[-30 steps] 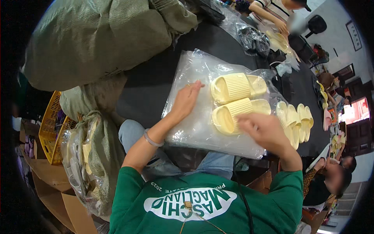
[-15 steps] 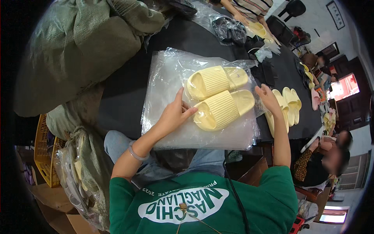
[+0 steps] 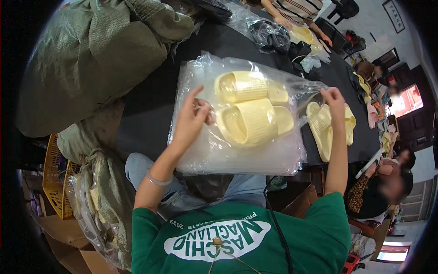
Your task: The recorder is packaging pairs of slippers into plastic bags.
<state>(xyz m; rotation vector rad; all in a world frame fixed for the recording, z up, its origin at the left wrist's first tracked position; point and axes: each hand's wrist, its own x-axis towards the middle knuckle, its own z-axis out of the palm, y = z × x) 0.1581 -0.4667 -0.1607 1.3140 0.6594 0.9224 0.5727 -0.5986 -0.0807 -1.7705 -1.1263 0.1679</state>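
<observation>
Two pale yellow ribbed slide slippers, one far and one near, lie side by side under the film of a clear plastic bag. Beneath them is a stack of clear flat bags. With its fingertips, my right hand pinches the bag's right edge, and the film is pulled taut toward it. My left hand is over the stack, just left of the slippers' toe ends, index finger stretched out and the other fingers loosely curled. Nothing shows in it.
More yellow slippers lie on the black table beyond the stack's right edge. At the left stands a bulky woven sack, with a yellow crate below. Bagged black footwear sits at the far side, near another person's hands.
My right hand has moved right and up, drawing the bag's edge out. My left hand has come away from the near slipper and shifted left. The slippers have moved slightly left.
</observation>
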